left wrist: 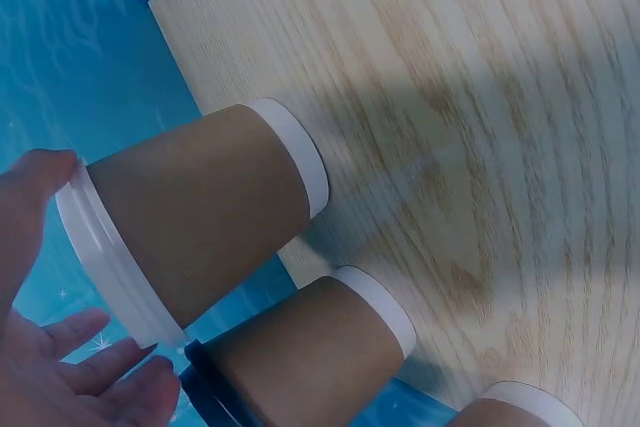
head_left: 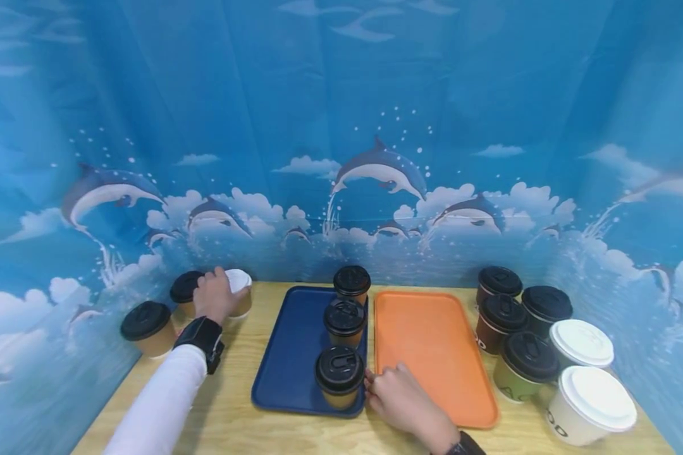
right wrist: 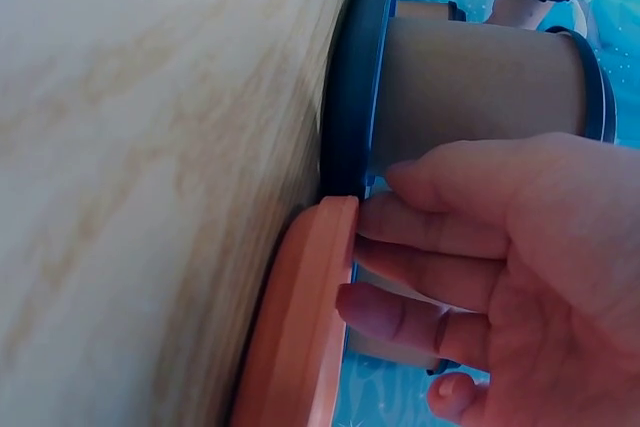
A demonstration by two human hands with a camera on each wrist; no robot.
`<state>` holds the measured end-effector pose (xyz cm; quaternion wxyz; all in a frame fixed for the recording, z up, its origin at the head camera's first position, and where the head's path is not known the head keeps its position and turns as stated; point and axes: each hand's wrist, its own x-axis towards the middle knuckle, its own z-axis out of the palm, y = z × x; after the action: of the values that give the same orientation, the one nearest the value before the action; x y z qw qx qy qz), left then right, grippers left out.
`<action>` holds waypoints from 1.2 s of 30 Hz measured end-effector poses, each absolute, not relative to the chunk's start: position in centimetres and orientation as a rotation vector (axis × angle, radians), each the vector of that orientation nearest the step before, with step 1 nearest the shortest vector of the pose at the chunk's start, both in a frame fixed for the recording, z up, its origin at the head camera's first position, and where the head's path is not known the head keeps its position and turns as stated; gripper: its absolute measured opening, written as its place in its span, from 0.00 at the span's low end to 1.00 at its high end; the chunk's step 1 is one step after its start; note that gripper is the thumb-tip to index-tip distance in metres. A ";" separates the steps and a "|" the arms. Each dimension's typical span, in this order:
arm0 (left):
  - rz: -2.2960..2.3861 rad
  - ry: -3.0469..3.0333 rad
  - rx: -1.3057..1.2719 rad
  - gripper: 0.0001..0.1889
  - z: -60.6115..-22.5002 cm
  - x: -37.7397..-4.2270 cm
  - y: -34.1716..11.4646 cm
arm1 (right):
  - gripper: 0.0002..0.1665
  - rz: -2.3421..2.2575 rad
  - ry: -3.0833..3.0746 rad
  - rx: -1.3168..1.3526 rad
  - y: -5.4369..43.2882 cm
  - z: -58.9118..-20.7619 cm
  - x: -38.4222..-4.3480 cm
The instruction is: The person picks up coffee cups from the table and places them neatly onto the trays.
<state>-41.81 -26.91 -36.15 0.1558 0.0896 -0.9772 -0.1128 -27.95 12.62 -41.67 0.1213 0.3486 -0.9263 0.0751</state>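
At the back left, a paper coffee cup with a white lid and brown sleeve stands on the table. My left hand holds it by the lid, the thumb on one side of the rim and fingertips on the other. My right hand rests where the blue tray meets the orange tray, its loosely bent fingers touching the trays' edges. Beside those fingers stands the front black-lidded cup; two more, a middle cup and a back cup, line the blue tray's right side.
Two brown cups with black lids, a front one and a rear one, stand left of my left hand. Right of the orange tray cluster several cups, among them a green cup and a white cup. A dolphin-print curtain borders the table.
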 end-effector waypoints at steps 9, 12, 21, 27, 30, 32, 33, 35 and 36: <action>-0.392 -2.698 0.140 0.41 -35.8 -41.9 -25.6 | 0.05 0.268 -2.709 1.031 13.2 -40.8 -28.2; -0.427 -2.690 0.076 0.41 -35.2 -41.9 -24.6 | 0.07 0.253 -2.704 1.025 13.5 -40.6 -28.4; -0.516 -2.656 -0.194 0.38 -34.1 -41.9 -19.7 | 0.08 0.232 -2.732 1.023 13.9 -40.6 -28.4; -0.489 -2.731 -0.225 0.40 -33.5 -41.9 -16.7 | 0.09 0.235 -2.751 1.028 13.6 -40.8 -28.3; -0.476 -2.758 -0.215 0.40 -33.6 -42.1 -16.0 | 0.10 0.230 -2.749 1.034 13.3 -40.9 -28.2; -0.471 -2.776 -0.209 0.41 -33.8 -42.4 -15.8 | 0.10 0.218 -2.745 1.038 13.1 -41.1 -28.1; -0.471 -2.785 -0.207 0.41 -33.9 -42.5 -15.8 | 0.10 0.220 -2.748 1.039 13.0 -41.2 -28.1; -0.465 -2.800 -0.200 0.41 -34.2 -42.7 -15.8 | 0.10 0.227 -2.752 1.040 12.9 -41.3 -28.1; -0.460 -2.808 -0.197 0.41 -34.4 -42.8 -15.8 | 0.10 0.229 -2.755 1.040 12.8 -41.3 -28.0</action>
<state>-42.82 -15.81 -34.36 0.1443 -0.0683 -0.9742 -0.1598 -28.03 12.83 -41.32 0.0940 0.3506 -0.9286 0.0771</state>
